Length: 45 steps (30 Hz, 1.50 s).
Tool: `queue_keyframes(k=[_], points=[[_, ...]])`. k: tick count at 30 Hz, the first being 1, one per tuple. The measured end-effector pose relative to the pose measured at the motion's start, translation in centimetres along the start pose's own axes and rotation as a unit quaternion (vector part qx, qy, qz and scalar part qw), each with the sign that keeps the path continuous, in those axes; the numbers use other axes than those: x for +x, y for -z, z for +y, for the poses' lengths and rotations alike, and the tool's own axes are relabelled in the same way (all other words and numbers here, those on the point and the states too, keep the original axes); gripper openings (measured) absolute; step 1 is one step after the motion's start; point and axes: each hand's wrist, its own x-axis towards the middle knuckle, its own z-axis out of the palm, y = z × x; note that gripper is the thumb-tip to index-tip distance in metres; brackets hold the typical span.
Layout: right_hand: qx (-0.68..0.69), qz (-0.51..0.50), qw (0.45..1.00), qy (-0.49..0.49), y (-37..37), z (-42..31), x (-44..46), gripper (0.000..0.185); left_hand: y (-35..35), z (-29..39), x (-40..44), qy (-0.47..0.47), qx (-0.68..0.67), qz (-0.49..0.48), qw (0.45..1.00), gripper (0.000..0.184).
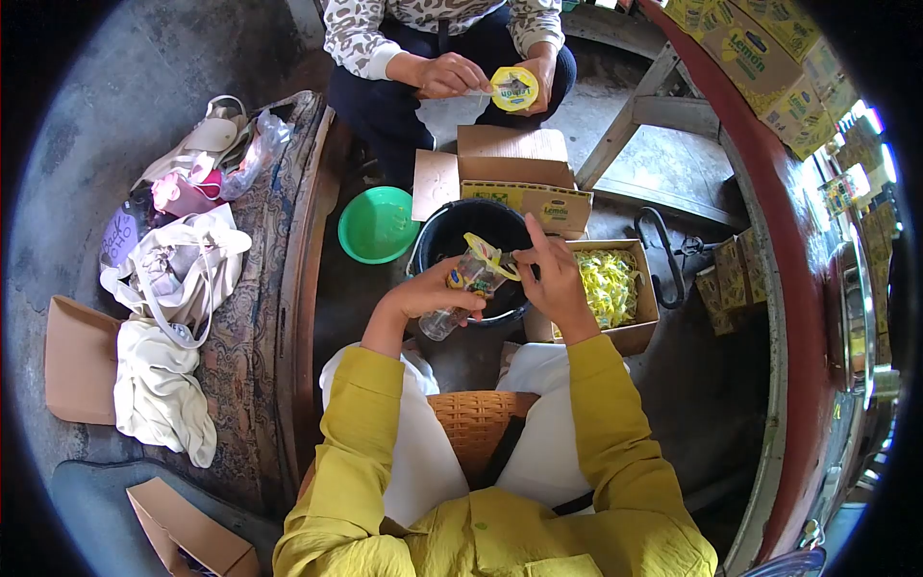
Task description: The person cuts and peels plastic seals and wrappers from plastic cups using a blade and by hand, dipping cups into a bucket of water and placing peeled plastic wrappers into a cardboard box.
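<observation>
Above the black bucket (420,252), my left hand (433,291) is wrapped round a clear plastic jar (444,319), which is tilted with its top toward the upper right. A printed label shows on the jar's side. At the jar's mouth is a yellow lid (484,250). The thumb and a finger of my right hand (558,279) pinch the lid's edge, while the index finger points up. Whether the lid is attached or coming loose, I cannot tell. Dark contents in the bucket are partly hidden by my hands and the jar.
A co-worker opposite holds a yellow-topped "Lemon" container (515,88). Around the bucket stand a green basin (375,226), an open carton (514,144) and a box (646,332) of small yellow wrapped packets. Bags (173,264) lie on the bench at left; a red-edged table (784,317) runs along the right.
</observation>
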Motion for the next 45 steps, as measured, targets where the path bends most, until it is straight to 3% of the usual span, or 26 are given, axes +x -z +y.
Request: queue_keyframes(k=[2, 5, 9, 12, 16, 19, 21, 25, 30, 33, 36, 37, 40, 42, 45], points=[[-0.009, 0.003, 1.0, 0.004, 0.3, 0.3, 0.2, 0.062, -0.4, 0.8, -0.1, -0.001, 0.034, 0.032, 0.999, 0.053], [-0.034, 0.003, 0.999, -0.003, 0.8, 0.5, 0.1, 0.06, -0.4, -0.2, 1.1, -0.22, 0.098, 0.089, 0.966, 0.055], [-0.068, 0.001, 0.998, -0.009, 1.3, 0.6, 0.4, 0.053, 0.7, 0.4, 0.7, -0.164, 0.202, 0.119, 0.958, 0.052], [-0.056, 0.012, 0.998, -0.035, 1.5, 0.6, 0.4, 0.04, 0.8, -0.8, 1.2, -0.27, 0.219, 0.19, 0.918, 0.052], [-0.019, 0.01, 0.998, -0.062, 1.1, 1.4, -0.3, 0.02, 1.1, -0.8, 1.2, -0.268, 0.243, 0.186, 0.914, 0.063], [0.144, 0.016, 0.963, -0.226, 0.2, 1.4, -0.5, 0.014, 1.1, -0.6, 1.2, -0.256, 0.278, 0.202, 0.904, 0.061], [0.142, 0.011, 0.958, -0.247, -0.3, 2.6, -0.9, 0.014, 1.2, -0.4, 1.1, -0.241, 0.331, 0.234, 0.882, 0.06], [0.101, 0.021, 0.955, -0.279, 0.0, 3.3, -1.1, 0.016, 1.4, -0.8, 1.6, -0.272, 0.314, 0.252, 0.874, 0.059], [-0.089, 0.048, 0.986, -0.135, 3.5, 5.0, -0.7, 0.017, 0.5, -1.3, 3.2, -0.265, 0.291, 0.223, 0.892, 0.059], [-0.177, 0.017, 0.976, -0.129, 7.0, 6.7, -2.7, 0.023, -1.3, -0.5, 4.1, -0.276, 0.316, 0.223, 0.88, 0.058], [-0.16, 0.024, 0.967, -0.198, 7.7, 10.0, -7.8, 0.027, -2.0, -0.7, 5.0, -0.268, 0.325, 0.224, 0.879, 0.057], [-0.155, -0.033, 0.947, -0.279, 7.6, 11.5, -10.3, 0.04, -2.1, -0.9, 5.3, -0.267, 0.319, 0.221, 0.882, 0.057], [-0.309, -0.075, 0.902, -0.293, 3.7, 20.3, -22.7, 0.053, -2.5, -1.0, 5.2, -0.259, 0.325, 0.215, 0.884, 0.056], [-0.166, -0.048, 0.845, -0.506, 4.1, 19.7, -22.7, 0.061, -2.4, -1.2, 5.2, -0.258, 0.349, 0.219, 0.874, 0.056], [-0.145, -0.021, 0.848, -0.509, 3.9, 19.7, -22.8, 0.054, -2.0, -1.7, 5.3, -0.239, 0.347, 0.224, 0.879, 0.056]])
